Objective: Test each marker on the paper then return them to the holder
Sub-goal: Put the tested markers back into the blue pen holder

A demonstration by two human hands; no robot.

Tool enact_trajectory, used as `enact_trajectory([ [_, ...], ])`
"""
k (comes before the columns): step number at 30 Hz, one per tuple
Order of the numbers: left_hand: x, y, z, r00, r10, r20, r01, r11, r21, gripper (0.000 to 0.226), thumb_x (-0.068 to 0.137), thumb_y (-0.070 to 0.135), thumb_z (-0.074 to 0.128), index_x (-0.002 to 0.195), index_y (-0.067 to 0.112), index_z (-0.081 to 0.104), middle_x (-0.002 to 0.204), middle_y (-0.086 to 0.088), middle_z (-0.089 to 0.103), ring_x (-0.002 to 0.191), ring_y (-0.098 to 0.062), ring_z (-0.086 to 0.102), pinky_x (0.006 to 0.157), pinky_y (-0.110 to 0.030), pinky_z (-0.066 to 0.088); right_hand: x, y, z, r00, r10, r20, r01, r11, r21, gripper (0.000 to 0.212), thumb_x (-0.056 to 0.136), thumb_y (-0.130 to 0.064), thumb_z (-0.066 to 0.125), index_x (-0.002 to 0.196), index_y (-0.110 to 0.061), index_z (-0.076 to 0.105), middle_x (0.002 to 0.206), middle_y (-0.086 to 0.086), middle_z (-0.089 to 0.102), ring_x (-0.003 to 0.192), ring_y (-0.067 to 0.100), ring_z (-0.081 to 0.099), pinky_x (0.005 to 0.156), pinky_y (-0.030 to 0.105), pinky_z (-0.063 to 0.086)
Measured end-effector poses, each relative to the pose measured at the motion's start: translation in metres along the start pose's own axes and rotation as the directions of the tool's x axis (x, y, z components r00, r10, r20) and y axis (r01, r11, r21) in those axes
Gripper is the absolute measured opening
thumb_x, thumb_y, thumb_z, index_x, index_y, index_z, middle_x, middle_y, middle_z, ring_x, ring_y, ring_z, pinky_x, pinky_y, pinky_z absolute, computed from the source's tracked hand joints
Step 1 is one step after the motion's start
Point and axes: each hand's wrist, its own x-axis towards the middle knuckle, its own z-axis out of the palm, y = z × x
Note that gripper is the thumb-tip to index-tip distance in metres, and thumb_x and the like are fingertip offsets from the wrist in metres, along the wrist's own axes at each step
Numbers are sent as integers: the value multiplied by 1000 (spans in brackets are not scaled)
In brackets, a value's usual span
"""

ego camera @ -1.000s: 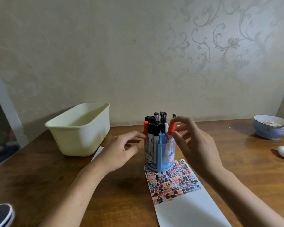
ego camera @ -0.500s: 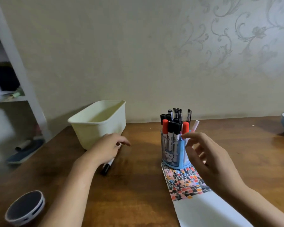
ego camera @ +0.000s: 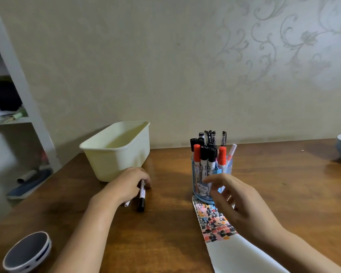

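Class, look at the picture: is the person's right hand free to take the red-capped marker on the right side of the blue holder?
Probably yes. The right hand holds nothing and hovers just in front of the blue plastic holder. The red-capped marker stands upright with its cap above the rim, and nothing covers it.

The left hand [ego camera: 126, 186] holds a black-capped marker [ego camera: 141, 196] on the wooden table [ego camera: 165, 233], just in front of a cream tub [ego camera: 116, 152]. The right hand [ego camera: 242, 209] hangs with loose fingers before the blue holder [ego camera: 198, 180] full of markers, above the paper [ego camera: 215, 223] with colour marks
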Motion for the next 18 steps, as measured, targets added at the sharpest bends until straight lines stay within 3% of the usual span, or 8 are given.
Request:
enact_trajectory([
  [5,0,11,-2,1000,26,11,-25,997,-71,44,80,4,71,74,46,60,107,14,55,100,-9,52,86,-29,45,-1,-2,0,1000,-8,27,8,1000,1,22,99,-25,57,119,-34,60,101,-27,60,83,4,63,62,16,51],
  [11,-10,59,-15,985,139,-101,-164,939,-304,32,89,9,69,83,41,67,91,18,66,89,2,62,82,-25,48,-1,-1,0,999,-20,49,21,1000,-7,37,96,-26,63,129,-38,53,102,-23,62,79,7,65,64,20,55],
  [15,-16,90,-21,968,231,-95,-250,872,-420,25,88,11,72,86,36,70,91,21,69,91,0,65,94,-33,52,1,-2,-1,999,-2,55,-1,999,53,44,92,-34,67,132,-42,51,105,-23,64,82,4,66,67,21,58],
  [18,-17,103,-21,956,264,-129,-293,836,-464,26,85,12,76,87,38,71,93,22,70,94,1,64,95,-39,52,2,-3,-1,1000,-1,16,-1,997,83,36,90,-43,64,124,-43,56,108,-25,65,83,6,67,66,21,57],
])
